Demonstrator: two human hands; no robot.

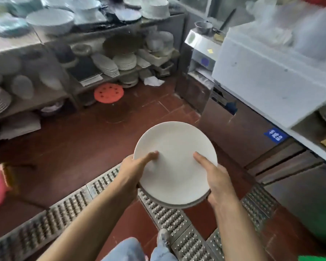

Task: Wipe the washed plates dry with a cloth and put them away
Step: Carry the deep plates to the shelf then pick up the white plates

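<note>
1. Red tiled floor (68, 147) is spreading under and beyond the held stack; a perforated metal drain grate (64, 210) is running across it below the forearms.
2. Metal shelving (94, 44) is standing well beyond the grip, up and to the left, loaded with blurred stacks of crockery.
3. Steel counter cabinet (239, 129) is sitting to the right of the grip, carrying a white box (271, 76).
4. White plates (175, 162), a small stack with the top face up, are being held at mid-frame above the floor, between both hands.
5. Left hand (134, 170) is clamping the stack's left rim, thumb lying on the top plate.
6. Right hand (216, 178) is clamping the right rim, thumb on top, fingers hidden underneath.
7. Orange perforated disc (108, 92) is showing far beyond the grip, by the shelving's base.
</note>
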